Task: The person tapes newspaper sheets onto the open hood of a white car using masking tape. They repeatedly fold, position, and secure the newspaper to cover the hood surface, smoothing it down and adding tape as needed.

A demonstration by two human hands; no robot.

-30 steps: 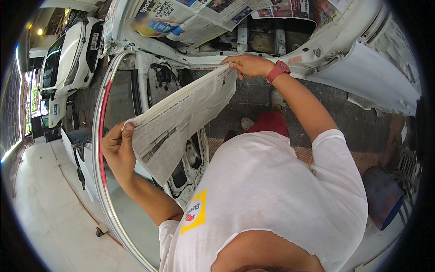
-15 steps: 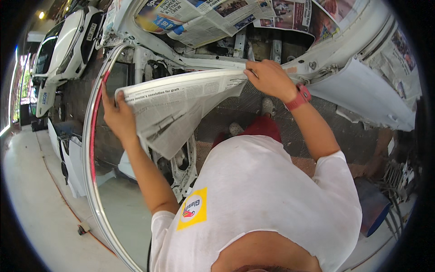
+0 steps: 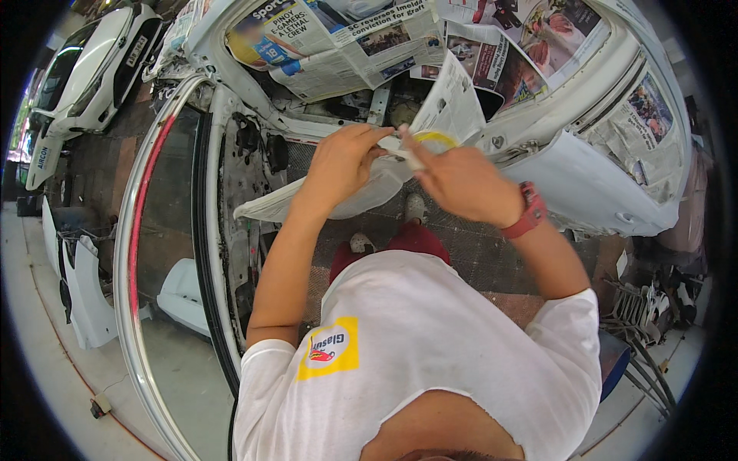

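Obs. Work in hand looks to be dressing the edge of a loose newspaper sheet with tape; my reading, since the contact point is small and blurred.

Position: sheet hangs in the air ahead of the person's chest, in front of the car body's doorway. One part stands up beyond the right hand; another droops below and left of the left hand. Newspaper pages already cover part of the opening behind. The open door stands at the left, well apart from the sheet.

Hands: left fingers appear closed in a pinch on the sheet's edge. Right fingers meet them there, bent; cannot tell whether they grip the edge, the tape, or both. A yellow ring (probably the rim of a tape roll) shows just beyond the right knuckles.

Method notes, judged:
1. Left pinch should hold the edge taut and flat close to the join; slack paper would pucker under tape.
2. Lay tape half on, half off the edge, so a sticky margin remains free.
3. Short, sharp tear, across the tape rather than along the paper; thin newsprint would likely rip.
4. Keep the drooping part clear of the adhesive.
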